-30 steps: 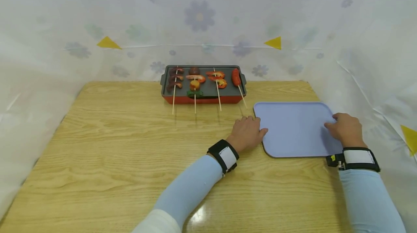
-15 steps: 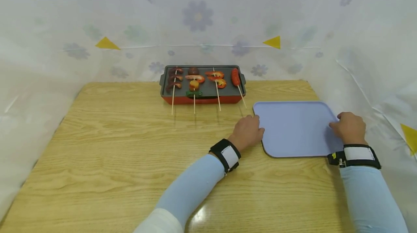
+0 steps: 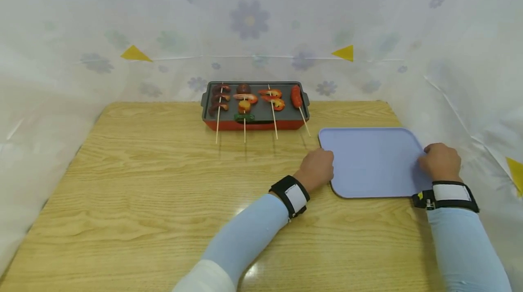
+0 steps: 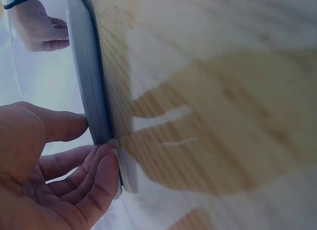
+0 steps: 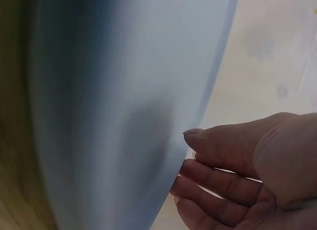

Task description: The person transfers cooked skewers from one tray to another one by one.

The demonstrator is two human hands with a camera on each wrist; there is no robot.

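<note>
Lavender tray (image 3: 373, 162) sits right of centre in the head frame, on wood-grain table (image 3: 135, 201). Left hand (image 3: 318, 168) grips its left edge; left wrist view: thumb on 1 side of the rim, curled fingers on the other. Right hand (image 3: 441, 162) holds the right edge; right wrist view: thumb laps over the rim, bent fingers against the outer edge, can't tell how firmly. Forearms enter from the bottom, light blue sleeves (image 3: 249, 233), black wrist straps (image 3: 292, 196) with white panels. Upper middle: red grill (image 3: 288, 125) with dark plate, 4 sticks across it, ends jutting past the front. Left to right: dark brown pieces (image 3: 220, 98); mixed skewer (image 3: 245, 106) ending in green; 2 orange-red rings (image 3: 277, 103); red sausage (image 3: 296, 96). Sausage's stick end near the tray's upper left corner. Pale flowered sheet (image 3: 282, 1) behind, 3 yellow tags (image 3: 344, 53) on it.
</note>
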